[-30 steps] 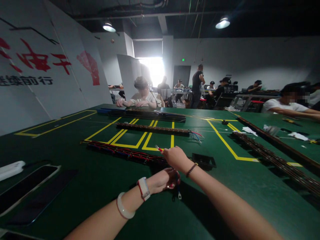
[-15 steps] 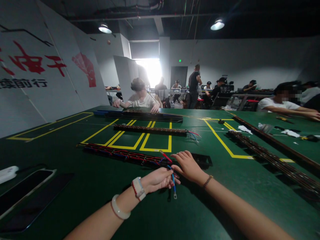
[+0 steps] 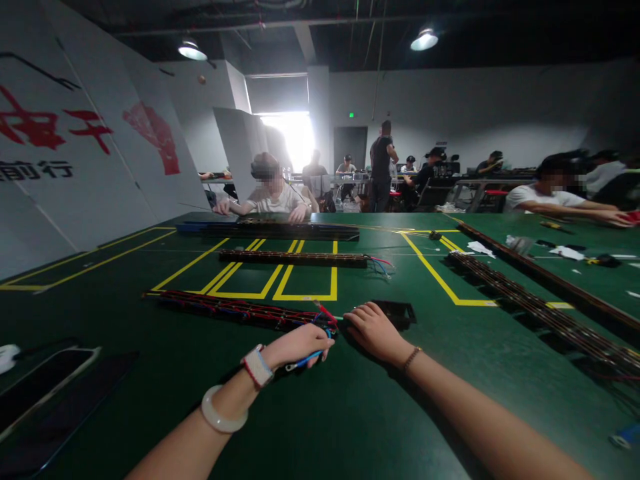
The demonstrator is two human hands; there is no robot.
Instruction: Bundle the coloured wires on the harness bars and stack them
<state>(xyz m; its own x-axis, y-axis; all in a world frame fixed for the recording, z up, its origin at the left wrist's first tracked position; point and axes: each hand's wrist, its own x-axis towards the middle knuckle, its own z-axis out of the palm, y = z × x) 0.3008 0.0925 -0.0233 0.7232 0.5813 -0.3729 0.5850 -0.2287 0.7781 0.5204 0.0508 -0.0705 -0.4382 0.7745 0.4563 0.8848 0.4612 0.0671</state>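
Observation:
A long dark strip wound with red and blue wires (image 3: pixel 225 308) lies across the table in front of me. At its right end a red cable (image 3: pixel 326 311) with a metal terminal sticks up. My left hand (image 3: pixel 303 343) is closed round a blue cable (image 3: pixel 305 361), whose ring terminal points left below the fingers. Just right of it, my right hand (image 3: pixel 375 330) is curled palm down at the strip's end. A short green piece (image 3: pixel 341 319) shows at its fingertips; what lies under the palm is hidden. Behind that hand sits a black open-topped piece (image 3: pixel 400 315).
A second wired strip (image 3: pixel 295 258) lies farther back on the green table (image 3: pixel 320 427), among yellow tape outlines (image 3: pixel 305 298). Bundled strips (image 3: pixel 530 300) run along the right. Two phone-like slabs (image 3: pixel 50 383) rest at left. A co-worker (image 3: pixel 273 190) sits across the table.
My left hand has moved left and turned, swinging the blue cable's terminal from pointing down to pointing left. My right hand's fingers have curled in. The view has shifted slightly.

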